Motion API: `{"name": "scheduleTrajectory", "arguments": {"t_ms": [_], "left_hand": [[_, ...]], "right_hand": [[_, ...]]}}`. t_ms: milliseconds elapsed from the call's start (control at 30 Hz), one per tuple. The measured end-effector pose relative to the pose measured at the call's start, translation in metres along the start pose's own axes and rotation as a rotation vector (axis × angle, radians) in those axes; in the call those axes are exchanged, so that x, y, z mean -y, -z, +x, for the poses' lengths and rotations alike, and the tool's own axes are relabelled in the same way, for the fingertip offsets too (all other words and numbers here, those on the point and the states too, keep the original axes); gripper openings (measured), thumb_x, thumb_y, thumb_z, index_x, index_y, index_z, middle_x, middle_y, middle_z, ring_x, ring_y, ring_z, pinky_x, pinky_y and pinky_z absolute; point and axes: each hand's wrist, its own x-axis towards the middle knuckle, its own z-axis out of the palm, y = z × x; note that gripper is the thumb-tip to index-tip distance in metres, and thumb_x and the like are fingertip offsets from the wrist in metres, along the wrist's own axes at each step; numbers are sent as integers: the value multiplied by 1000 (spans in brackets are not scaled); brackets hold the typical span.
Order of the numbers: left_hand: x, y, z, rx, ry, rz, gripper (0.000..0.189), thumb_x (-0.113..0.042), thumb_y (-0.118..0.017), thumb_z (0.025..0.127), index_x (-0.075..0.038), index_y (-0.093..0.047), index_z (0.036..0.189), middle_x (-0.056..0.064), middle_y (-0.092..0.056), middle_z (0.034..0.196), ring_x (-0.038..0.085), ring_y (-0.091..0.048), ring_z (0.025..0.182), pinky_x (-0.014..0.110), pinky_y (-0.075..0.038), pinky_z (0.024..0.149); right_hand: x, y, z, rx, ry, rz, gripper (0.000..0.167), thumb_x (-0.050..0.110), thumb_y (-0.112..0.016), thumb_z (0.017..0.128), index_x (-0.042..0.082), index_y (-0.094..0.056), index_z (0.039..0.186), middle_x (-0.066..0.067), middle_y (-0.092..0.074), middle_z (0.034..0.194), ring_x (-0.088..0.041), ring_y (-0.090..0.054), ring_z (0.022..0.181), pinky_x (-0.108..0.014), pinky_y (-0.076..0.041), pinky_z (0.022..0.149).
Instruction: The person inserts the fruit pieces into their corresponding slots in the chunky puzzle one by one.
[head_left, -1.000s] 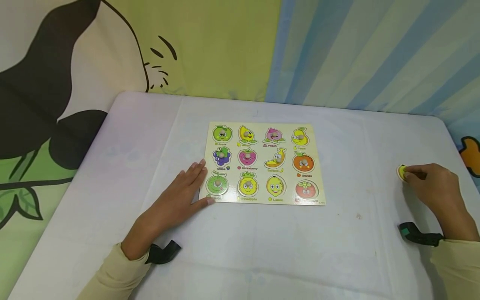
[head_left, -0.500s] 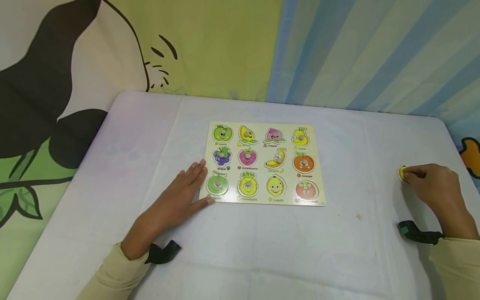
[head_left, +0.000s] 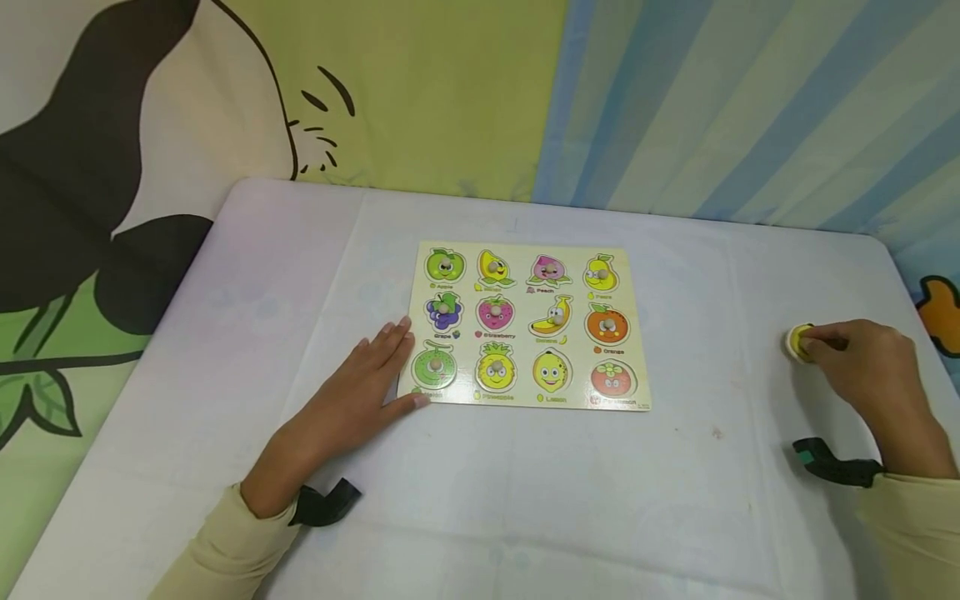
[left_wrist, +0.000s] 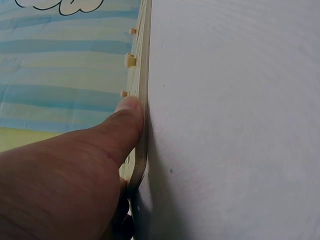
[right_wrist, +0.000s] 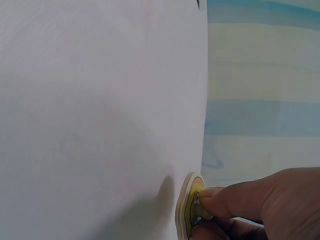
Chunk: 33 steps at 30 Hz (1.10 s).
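Note:
A wooden fruit puzzle board (head_left: 525, 400) lies flat in the middle of the white table, most of its fruit pieces carrying small knobs. The lemon (head_left: 552, 371) and persimmon (head_left: 613, 380) pictures show no knob. My left hand (head_left: 358, 385) rests along the board's lower left corner, fingers straight, with the thumb (left_wrist: 131, 117) at its near edge in the left wrist view. Far to the right, my right hand (head_left: 870, 367) pinches a small yellow puzzle piece (right_wrist: 186, 207) by its knob between thumb and fingers. That piece is tilted on edge, its printed face mostly hidden.
The table (head_left: 585, 492) has a white cloth over it, with a few small stains. Behind it hangs a printed curtain (head_left: 720, 108) with blue stripes and a cartoon animal. Black straps with mounts (head_left: 328, 503) sit at both wrists.
My right hand has shifted slightly left and upward in the head view with the yellow puzzle piece, which shows more of its rim. My left hand has stayed on the board.

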Motion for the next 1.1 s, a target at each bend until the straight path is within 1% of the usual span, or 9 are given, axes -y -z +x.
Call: {"name": "scheduleTrajectory", "arguments": {"t_ms": [100, 300, 467, 567, 667, 767, 833, 900, 1100], "left_hand": [[0, 0, -1, 1, -4, 1, 90, -47, -65, 91, -2, -19, 154, 6, -6, 163, 24, -2, 148, 48, -11, 117], [1, 1, -1, -3, -10, 1, 89, -47, -64, 91, -1, -19, 154, 7, -6, 162, 24, -2, 148, 48, -11, 117], [1, 1, -2, -2, -14, -5, 88, -46, -64, 92, -1, -20, 153, 7, -7, 162, 24, -2, 148, 47, -10, 117], [0, 1, -2, 1, -14, -5, 88, -46, -64, 92, 0, -20, 153, 8, -7, 162, 24, -2, 148, 47, -10, 117], [0, 2, -2, 2, -12, -4, 88, -45, -64, 92, 0, -20, 153, 8, -7, 162, 25, -2, 148, 47, -10, 117], [-1, 2, -2, 1, -8, -6, 88, -45, -65, 92, 0, -20, 153, 8, -8, 162, 25, -3, 148, 47, -10, 117], [-1, 2, -2, 1, -6, -7, 88, -45, -65, 92, 0, -20, 153, 9, -8, 162, 25, -3, 148, 47, -10, 117], [-1, 2, -2, 0, -9, -6, 88, -44, -65, 92, 1, -21, 153, 9, -8, 162, 26, -3, 148, 48, -10, 117], [0, 2, -2, -9, -24, -9, 87, -44, -65, 92, 1, -21, 152, 10, -8, 162, 27, -4, 148, 49, -11, 117]], "right_hand": [[7, 1, -2, -9, 27, 5, 29, 10, -60, 96, -17, -62, 106, -38, -54, 106, -47, -52, 86, -51, -49, 60], [24, 3, -6, -21, 72, 37, 27, 8, -60, 96, -17, -63, 106, -37, -55, 106, -47, -53, 87, -56, -49, 64], [38, 2, -7, -18, 120, 52, 25, 7, -61, 95, -17, -64, 104, -37, -56, 106, -47, -55, 87, -56, -50, 64], [44, 2, -7, -8, 125, 60, 26, 8, -61, 95, -16, -64, 105, -37, -57, 107, -47, -55, 89, -56, -50, 64], [49, 3, -8, 0, 137, 69, 27, 9, -60, 96, -15, -65, 105, -36, -57, 107, -46, -54, 89, -50, -51, 61], [54, 4, -10, 12, 168, 87, 27, 12, -61, 96, -13, -66, 106, -34, -58, 107, -43, -55, 88, -39, -50, 55], [57, 4, -11, 17, 194, 104, 26, 12, -62, 95, -11, -67, 105, -32, -60, 106, -41, -57, 87, -32, -48, 53], [60, 3, -12, 18, 218, 115, 24, 12, -63, 94, -9, -69, 104, -31, -62, 104, -39, -58, 86, -28, -45, 52], [70, -2, -15, 13, 299, 141, 19, 11, -66, 93, -6, -71, 101, -28, -65, 101, -35, -59, 84, -24, -44, 52]]}}
